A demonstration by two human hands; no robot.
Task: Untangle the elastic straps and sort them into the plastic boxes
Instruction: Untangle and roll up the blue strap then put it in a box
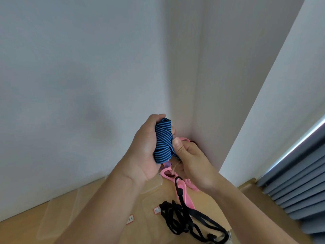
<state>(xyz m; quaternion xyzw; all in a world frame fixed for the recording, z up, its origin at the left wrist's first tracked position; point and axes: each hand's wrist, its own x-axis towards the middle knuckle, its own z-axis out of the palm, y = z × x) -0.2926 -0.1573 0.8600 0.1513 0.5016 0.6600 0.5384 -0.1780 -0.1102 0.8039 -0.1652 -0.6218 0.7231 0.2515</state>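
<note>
Elastic straps (164,172) are sitting mid-frame, between both hands. L hand (144,148) is gripping the blue striped strap (163,138), wound into a tight bundle, fingers curled round it. R hand (191,161) is pinching the bundle's right edge, thumb pressing on the wrap, prob. working it loose. Just under the hands, pink straps (189,199) are hanging down, and a black hook (179,184) is dangling in front of them. Its cord is running down to the black strap tangle (184,219) at lower centre, which seems to be lying in a clear plastic box (149,199). Another box (58,219) is showing lower left; contents can't be made out. Judging progress: early-to-mid, w/ blue, pink and black not yet separated, so most untangling and sorting is remaining.
</note>
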